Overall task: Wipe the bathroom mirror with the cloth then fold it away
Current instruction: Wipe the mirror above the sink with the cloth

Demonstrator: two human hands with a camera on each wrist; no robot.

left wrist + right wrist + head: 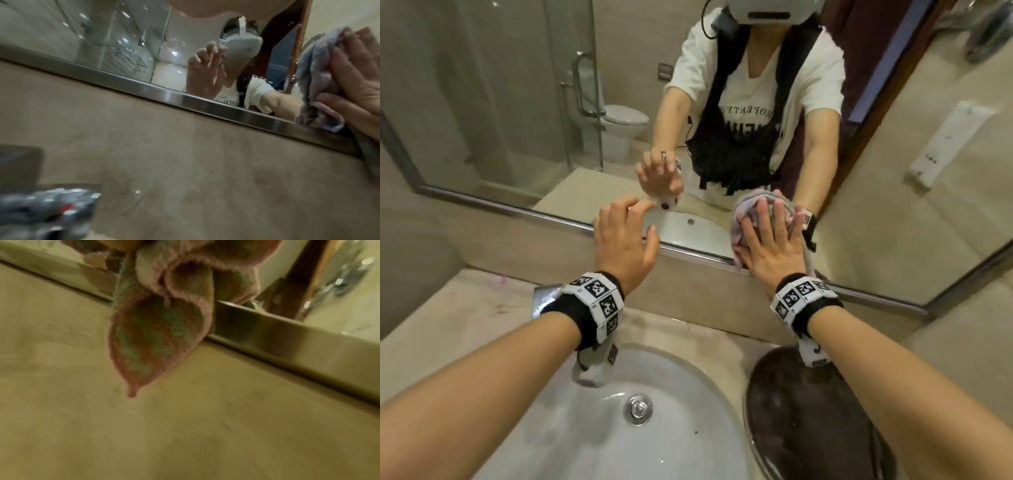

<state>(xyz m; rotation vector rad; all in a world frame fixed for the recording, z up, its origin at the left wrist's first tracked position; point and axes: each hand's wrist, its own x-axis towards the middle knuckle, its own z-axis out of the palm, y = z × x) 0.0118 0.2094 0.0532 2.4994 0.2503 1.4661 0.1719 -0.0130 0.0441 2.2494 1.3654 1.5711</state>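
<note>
The wide wall mirror [517, 102] has a steel frame [517, 209] along its lower edge. A crumpled pink-and-grey cloth [738, 236] is pinned to the glass just above that frame by my right hand [770, 240], which presses on it with flat, straight fingers. A corner of the cloth [160, 329] hangs down over the frame [287, 337]. The left wrist view shows the same cloth [316, 78] under the right hand [357, 78]. My left hand [625, 233] hovers close to the glass, left of the cloth, fingers loosely spread and holding nothing.
Below my arms lies a white sink basin [688, 428] with a metal drain [638, 409], and a chrome tap [544, 298] sits behind my left wrist. A dark round dish [808, 411] stands on the beige counter [465, 308] at the right.
</note>
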